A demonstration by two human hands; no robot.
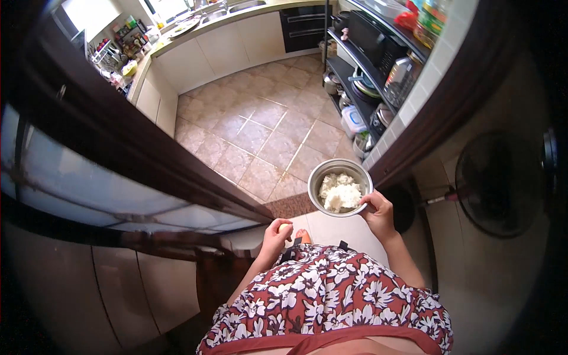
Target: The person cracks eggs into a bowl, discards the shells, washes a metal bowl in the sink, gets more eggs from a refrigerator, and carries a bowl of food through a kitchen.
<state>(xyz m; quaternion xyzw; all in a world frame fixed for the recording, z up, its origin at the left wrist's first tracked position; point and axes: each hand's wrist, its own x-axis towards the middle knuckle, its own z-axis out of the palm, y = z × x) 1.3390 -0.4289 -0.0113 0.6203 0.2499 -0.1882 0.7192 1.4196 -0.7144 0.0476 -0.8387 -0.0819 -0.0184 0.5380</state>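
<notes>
My right hand [378,215] grips the rim of a round metal bowl [316,202], thumb over the edge. White cooked rice [341,195] lies heaped in the bowl. Left of it and lower, my left hand [276,239] is curled around a small pale yellow object [283,227]. Most of that object is hidden by the fingers, so its kind cannot be told. Both hands are held in front of a red floral garment [328,293].
A dark wooden door with frosted glass [88,177] stands at the left. Beyond a stone threshold [290,208] lies a tiled kitchen floor [262,128]. A black shelf rack [355,84] holds a microwave [377,42] and pots. A standing fan [497,184] is at the right.
</notes>
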